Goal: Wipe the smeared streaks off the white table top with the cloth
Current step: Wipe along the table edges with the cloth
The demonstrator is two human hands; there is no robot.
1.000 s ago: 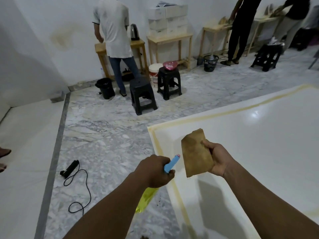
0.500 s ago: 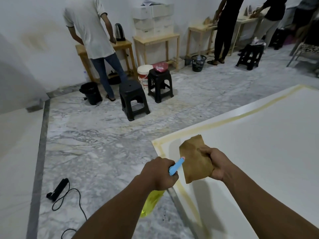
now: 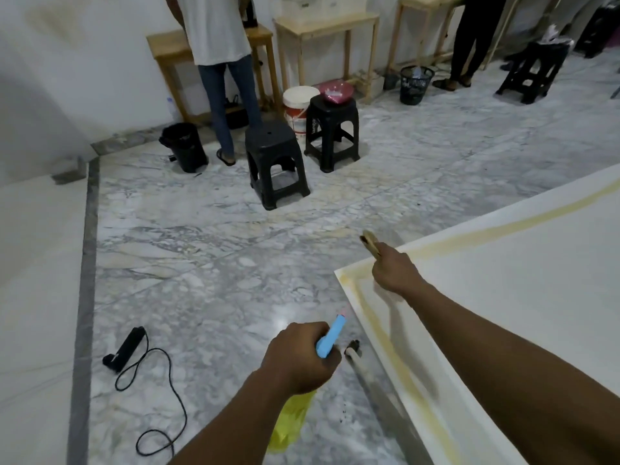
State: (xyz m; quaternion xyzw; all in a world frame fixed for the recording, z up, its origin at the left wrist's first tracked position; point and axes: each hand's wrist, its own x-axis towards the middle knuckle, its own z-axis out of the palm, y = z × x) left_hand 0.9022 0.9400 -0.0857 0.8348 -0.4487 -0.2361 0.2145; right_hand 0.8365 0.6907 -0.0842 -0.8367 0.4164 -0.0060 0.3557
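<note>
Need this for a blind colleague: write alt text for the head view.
The right hand holds a brown cloth at the corner of the white table top, whose edges carry yellowish streaks. The left hand grips a spray bottle over the floor.

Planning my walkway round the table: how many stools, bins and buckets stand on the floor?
Black plastic stools: 3
Black bins: 2
White bucket: 1
Total: 6
A dark shape at the far right is unclear.
</note>
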